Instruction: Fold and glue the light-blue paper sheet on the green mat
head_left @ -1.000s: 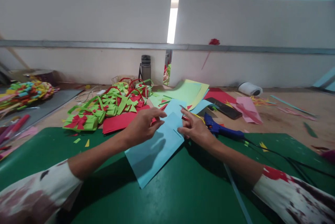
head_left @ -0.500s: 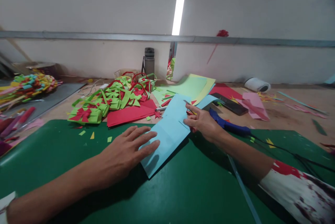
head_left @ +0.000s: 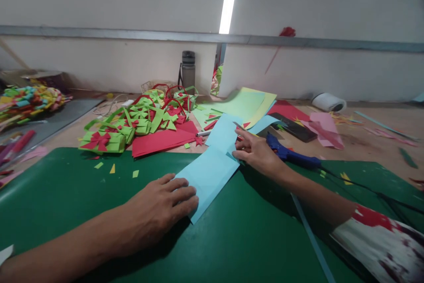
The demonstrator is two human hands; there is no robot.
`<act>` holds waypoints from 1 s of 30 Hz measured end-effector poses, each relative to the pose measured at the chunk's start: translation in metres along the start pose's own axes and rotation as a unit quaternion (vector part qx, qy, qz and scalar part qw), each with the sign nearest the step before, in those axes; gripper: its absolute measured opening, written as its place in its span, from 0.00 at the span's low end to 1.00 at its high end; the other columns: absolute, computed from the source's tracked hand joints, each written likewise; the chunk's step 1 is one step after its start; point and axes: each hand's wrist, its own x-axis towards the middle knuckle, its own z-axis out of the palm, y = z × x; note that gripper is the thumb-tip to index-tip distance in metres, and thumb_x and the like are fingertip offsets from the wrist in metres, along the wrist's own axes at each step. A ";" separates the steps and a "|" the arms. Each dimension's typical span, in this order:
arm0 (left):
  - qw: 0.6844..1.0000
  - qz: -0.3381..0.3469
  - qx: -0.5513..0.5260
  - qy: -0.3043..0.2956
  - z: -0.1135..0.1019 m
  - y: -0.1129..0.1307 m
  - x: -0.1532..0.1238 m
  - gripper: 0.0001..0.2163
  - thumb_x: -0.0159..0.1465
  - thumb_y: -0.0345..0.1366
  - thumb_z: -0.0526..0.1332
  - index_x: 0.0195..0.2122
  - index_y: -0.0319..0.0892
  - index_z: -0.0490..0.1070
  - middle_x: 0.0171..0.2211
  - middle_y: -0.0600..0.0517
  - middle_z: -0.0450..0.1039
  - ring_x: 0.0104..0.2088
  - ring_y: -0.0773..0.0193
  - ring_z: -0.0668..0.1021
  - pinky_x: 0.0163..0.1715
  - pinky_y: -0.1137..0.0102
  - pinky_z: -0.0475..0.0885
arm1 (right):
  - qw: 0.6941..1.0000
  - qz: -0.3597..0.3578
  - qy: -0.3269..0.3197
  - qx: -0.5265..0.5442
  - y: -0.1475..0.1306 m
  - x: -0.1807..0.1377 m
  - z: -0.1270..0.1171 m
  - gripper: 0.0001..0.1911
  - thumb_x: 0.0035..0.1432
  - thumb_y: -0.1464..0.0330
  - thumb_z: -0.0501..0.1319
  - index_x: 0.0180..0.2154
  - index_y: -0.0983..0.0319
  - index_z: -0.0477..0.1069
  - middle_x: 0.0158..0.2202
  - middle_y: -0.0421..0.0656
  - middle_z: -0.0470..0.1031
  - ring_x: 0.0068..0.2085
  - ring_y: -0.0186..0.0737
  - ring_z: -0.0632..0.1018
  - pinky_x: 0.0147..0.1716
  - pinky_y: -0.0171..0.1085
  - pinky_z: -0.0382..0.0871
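Note:
A folded sheet of light blue paper point(head_left: 208, 168) lies slanting across the green mat. My left hand point(head_left: 167, 205) rests on its near left corner, fingers stretched out and close together, holding nothing. At the upper right edge of the blue paper is my right hand point(head_left: 256, 152), its fingers drawn together. A thin item with a bit of red shows at those fingers, too small and covered to name. Behind my right hand more blue paper point(head_left: 265, 122) sticks out. A blue glue gun point(head_left: 294, 156) lies just right of that hand.
Small green paper bags with red bows point(head_left: 145, 117) are heaped at the back left, beside red paper point(head_left: 162, 139). Green and yellow sheets point(head_left: 251, 102), a black phone point(head_left: 294, 127) and a grey bottle point(head_left: 188, 71) stand or lie farther back. A blue strip point(head_left: 313, 239) crosses the green mat point(head_left: 238, 247).
My left hand's fingers have come down and closer together on the paper's near corner. The thin item that stuck out of my right hand shows less. The view has tilted slightly down.

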 end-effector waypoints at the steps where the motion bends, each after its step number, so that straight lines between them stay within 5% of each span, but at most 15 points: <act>1: 1.000 -0.003 -0.004 0.002 0.000 0.001 0.000 0.15 0.66 0.27 0.51 0.54 0.42 0.62 0.53 0.46 0.69 0.50 0.52 0.70 0.49 0.57 0.63 | 0.999 -0.023 0.007 -0.033 -0.002 -0.002 -0.002 0.36 0.48 0.72 0.64 0.59 0.70 0.59 0.35 0.46 0.74 0.31 0.40 0.74 0.31 0.40 0.70; 4: 1.000 -0.009 -0.012 0.011 0.001 0.002 0.000 0.15 0.65 0.26 0.51 0.52 0.41 0.63 0.52 0.46 0.69 0.49 0.53 0.70 0.48 0.59 0.64 | 0.989 -0.093 0.021 -0.114 -0.013 -0.017 -0.005 0.23 0.51 0.72 0.63 0.51 0.67 0.69 0.43 0.51 0.73 0.42 0.48 0.74 0.43 0.47 0.66; 6: 1.000 -0.008 -0.019 0.020 0.000 0.002 0.000 0.14 0.66 0.26 0.50 0.52 0.40 0.64 0.51 0.46 0.70 0.49 0.54 0.70 0.48 0.59 0.65 | 0.975 -0.162 -0.006 -0.155 -0.023 -0.033 -0.002 0.12 0.54 0.71 0.62 0.42 0.63 0.73 0.40 0.49 0.75 0.43 0.47 0.74 0.43 0.44 0.66; 8: 0.999 -0.008 -0.032 0.028 0.000 0.001 0.000 0.13 0.67 0.27 0.49 0.52 0.39 0.64 0.50 0.45 0.71 0.48 0.55 0.71 0.48 0.60 0.66 | 0.882 -0.376 -0.066 -0.277 -0.033 -0.051 0.003 0.09 0.62 0.70 0.55 0.36 0.65 0.73 0.34 0.49 0.76 0.35 0.42 0.75 0.33 0.39 0.68; 10: 0.998 -0.012 -0.047 0.033 0.000 0.000 0.001 0.13 0.68 0.27 0.48 0.51 0.39 0.64 0.49 0.46 0.71 0.48 0.57 0.71 0.49 0.62 0.66 | 0.794 -0.492 -0.079 -0.349 -0.042 -0.067 0.010 0.11 0.63 0.75 0.52 0.35 0.68 0.73 0.30 0.49 0.75 0.30 0.40 0.74 0.30 0.38 0.66; 16: 0.996 -0.013 -0.074 0.053 0.003 0.000 0.004 0.11 0.69 0.29 0.48 0.50 0.39 0.65 0.47 0.46 0.72 0.47 0.59 0.72 0.50 0.63 0.67 | 0.690 -0.555 -0.097 -0.454 -0.051 -0.082 0.025 0.10 0.59 0.78 0.52 0.34 0.70 0.73 0.29 0.52 0.74 0.29 0.44 0.73 0.27 0.42 0.62; 24: 0.994 -0.017 -0.095 0.048 0.000 0.006 0.004 0.12 0.68 0.28 0.48 0.50 0.38 0.65 0.48 0.46 0.72 0.47 0.57 0.71 0.49 0.62 0.66 | 0.672 -0.544 -0.124 -0.488 -0.049 -0.076 0.030 0.09 0.60 0.77 0.52 0.31 0.66 0.69 0.25 0.45 0.69 0.25 0.40 0.68 0.24 0.40 0.55; 30: 0.989 -0.019 -0.106 0.096 0.004 0.009 0.003 0.16 0.66 0.45 0.56 0.46 0.38 0.68 0.43 0.45 0.74 0.43 0.57 0.73 0.44 0.62 0.67 | 0.692 -0.534 -0.113 -0.473 -0.047 -0.071 0.026 0.09 0.60 0.77 0.52 0.29 0.65 0.67 0.24 0.43 0.67 0.25 0.39 0.66 0.25 0.39 0.54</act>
